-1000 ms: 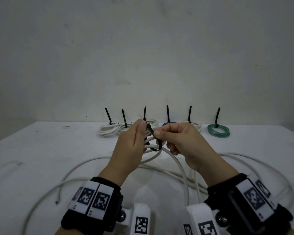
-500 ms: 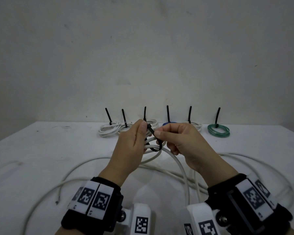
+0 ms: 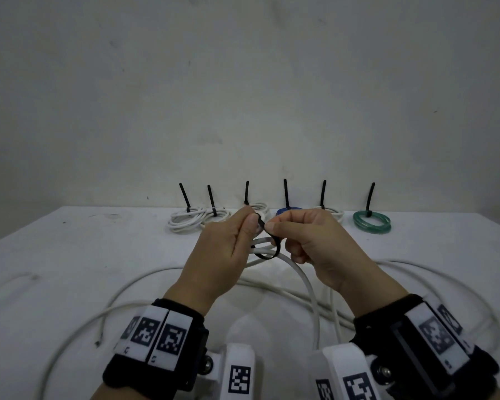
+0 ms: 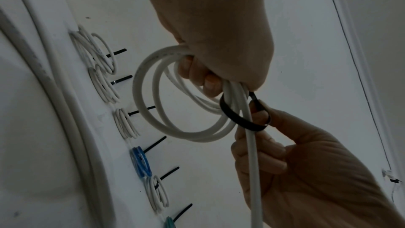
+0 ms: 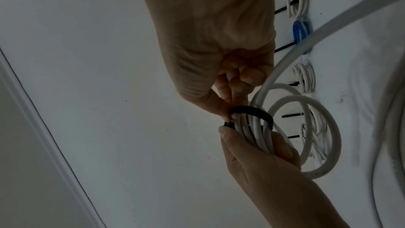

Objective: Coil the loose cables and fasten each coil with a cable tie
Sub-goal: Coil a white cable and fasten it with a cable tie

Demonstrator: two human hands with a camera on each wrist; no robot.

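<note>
Above a white counter [image 3: 70,255], the left hand [image 3: 214,264] clenches a small coil of white cable [image 4: 175,110], its fingers curled through the loops, while the right hand [image 3: 318,249] pinches a black cable tie [image 3: 272,249] looped loosely around the bunched strands. The cable's loose length [image 3: 312,295] trails down onto the counter between the wrists. Along the far edge sit tied coils, among them a blue coil [image 3: 289,211] and a green coil [image 3: 371,223].

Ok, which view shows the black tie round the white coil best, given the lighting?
Head view: evenly lit, but hands hide most of the cable tie. Left wrist view: hands dim, yet the tie loop round the white coil stands out clearly. Right wrist view: darkest, tie partly hidden.
</note>
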